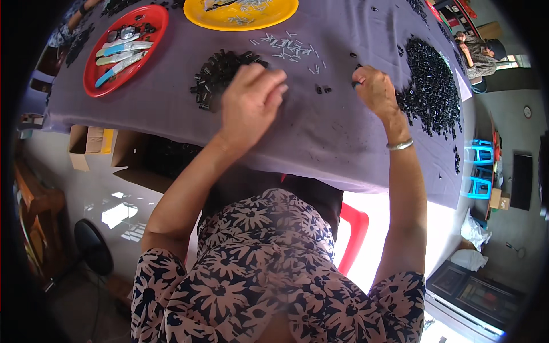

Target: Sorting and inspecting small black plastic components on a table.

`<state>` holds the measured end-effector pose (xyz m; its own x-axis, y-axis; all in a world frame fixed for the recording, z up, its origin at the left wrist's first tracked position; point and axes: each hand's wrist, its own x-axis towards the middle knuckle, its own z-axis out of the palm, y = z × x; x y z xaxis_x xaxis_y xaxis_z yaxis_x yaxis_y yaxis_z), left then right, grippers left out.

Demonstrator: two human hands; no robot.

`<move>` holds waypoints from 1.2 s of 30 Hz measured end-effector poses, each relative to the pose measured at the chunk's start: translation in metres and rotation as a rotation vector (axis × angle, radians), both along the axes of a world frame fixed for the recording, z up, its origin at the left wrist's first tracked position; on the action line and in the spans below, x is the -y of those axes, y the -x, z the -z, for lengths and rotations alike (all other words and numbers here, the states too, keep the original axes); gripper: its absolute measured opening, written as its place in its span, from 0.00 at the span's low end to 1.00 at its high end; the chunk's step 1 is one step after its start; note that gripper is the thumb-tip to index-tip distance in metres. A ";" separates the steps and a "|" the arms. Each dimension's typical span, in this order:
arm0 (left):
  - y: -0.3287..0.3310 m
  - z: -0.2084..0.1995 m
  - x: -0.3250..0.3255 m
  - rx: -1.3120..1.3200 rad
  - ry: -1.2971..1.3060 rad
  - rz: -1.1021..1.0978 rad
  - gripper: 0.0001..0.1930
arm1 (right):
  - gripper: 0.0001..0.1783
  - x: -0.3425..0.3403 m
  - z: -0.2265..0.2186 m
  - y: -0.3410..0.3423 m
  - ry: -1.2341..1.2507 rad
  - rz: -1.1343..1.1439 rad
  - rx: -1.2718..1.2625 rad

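Observation:
My left hand (251,103) is over the table beside a pile of small black cylindrical parts (220,71). Its fingers are curled and slightly blurred, and whatever they hold is hidden. To the right, my right hand (376,91), with a silver bangle at the wrist, is closed in a pinch. A small black part (355,84) shows at its fingertips. Two loose black parts (323,90) lie between my hands, and another black piece (353,55) lies just beyond the right one. Small silver pins (289,48) are scattered farther back.
A large heap of black parts (429,86) covers the table's right side. At the far left, a red tray (90,80) holds blue and pale-handled tools. A yellow tray (194,18) with pins stands at the back. Other people (483,57) sit at the edges.

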<state>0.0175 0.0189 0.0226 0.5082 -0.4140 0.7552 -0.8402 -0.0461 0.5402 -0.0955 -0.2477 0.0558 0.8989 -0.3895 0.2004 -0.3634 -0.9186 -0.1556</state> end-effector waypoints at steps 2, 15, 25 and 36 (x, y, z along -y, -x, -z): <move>0.017 0.008 0.002 -0.105 -0.054 0.125 0.11 | 0.12 -0.021 -0.007 0.003 0.043 -0.063 -0.081; 0.036 0.013 0.008 -0.623 0.047 0.539 0.16 | 0.10 -0.121 0.006 0.033 -1.377 -0.151 0.272; 0.036 -0.002 0.005 -0.484 0.003 0.644 0.10 | 0.20 -0.123 0.018 0.047 -1.853 -0.028 0.437; 0.022 0.009 0.003 -0.742 -0.133 0.560 0.02 | 0.10 -0.055 -0.001 -0.021 -0.822 0.086 0.284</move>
<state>-0.0042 0.0159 0.0133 0.5417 -0.8036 0.2464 -0.2017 0.1603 0.9662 -0.0746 -0.1926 0.0566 0.8183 -0.5735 0.0379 -0.2738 -0.4468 -0.8517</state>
